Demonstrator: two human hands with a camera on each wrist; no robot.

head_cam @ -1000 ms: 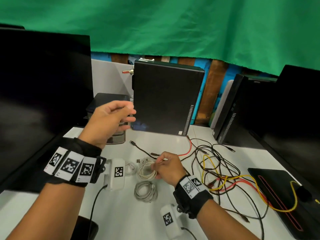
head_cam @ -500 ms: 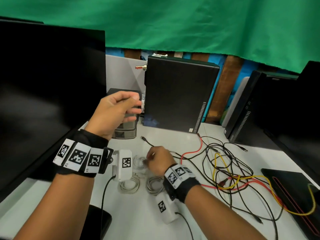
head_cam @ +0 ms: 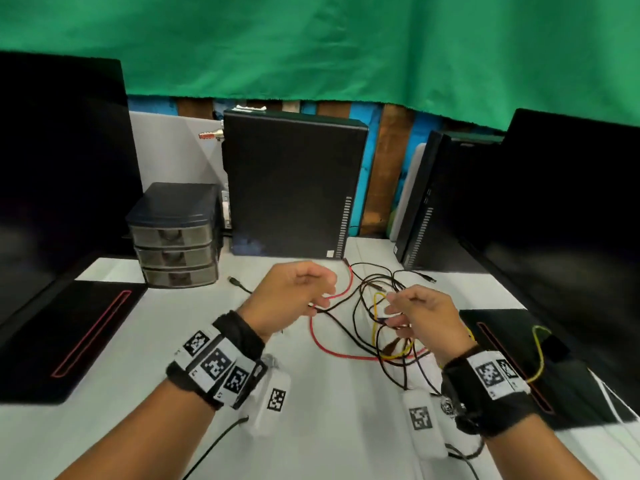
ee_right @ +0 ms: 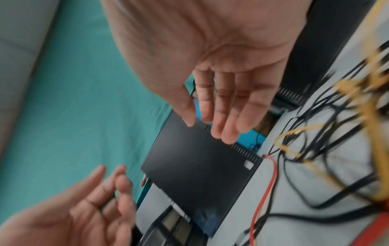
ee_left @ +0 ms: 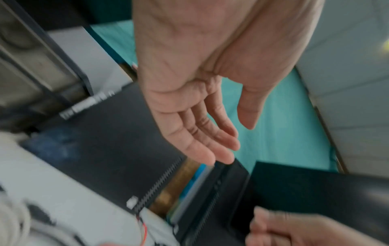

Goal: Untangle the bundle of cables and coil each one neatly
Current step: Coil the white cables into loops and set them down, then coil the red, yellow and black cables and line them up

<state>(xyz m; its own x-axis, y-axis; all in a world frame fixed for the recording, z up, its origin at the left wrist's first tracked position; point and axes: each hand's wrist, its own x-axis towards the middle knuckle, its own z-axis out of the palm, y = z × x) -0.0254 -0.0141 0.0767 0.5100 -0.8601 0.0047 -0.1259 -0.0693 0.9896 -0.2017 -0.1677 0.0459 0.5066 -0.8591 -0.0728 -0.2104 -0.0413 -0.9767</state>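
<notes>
A loose tangle of black cables point(head_cam: 363, 296), a red cable point(head_cam: 325, 348) and a yellow cable point(head_cam: 375, 306) lies on the white table point(head_cam: 138, 375) in front of me. My left hand point(head_cam: 323, 291) hovers over the tangle's left edge. My right hand point(head_cam: 394, 311) hovers over its middle. The wrist views show the left hand point(ee_left: 233, 141) and the right hand point(ee_right: 208, 131) with bare palms and relaxed fingers holding nothing. A coiled white cable point(ee_left: 12, 216) lies blurred under my left wrist, mostly hidden in the head view.
A black computer tower point(head_cam: 291, 188) stands behind the cables, with a second tower point(head_cam: 436, 202) to its right. A small grey drawer unit point(head_cam: 173, 244) sits at the back left. Dark monitors point(head_cam: 59, 185) point(head_cam: 571, 220) and their black bases point(head_cam: 69, 337) point(head_cam: 519, 358) flank the table.
My right hand let go of the white coils and moved right over the tangle. My raised left hand came down and to the right, towards the red cable.
</notes>
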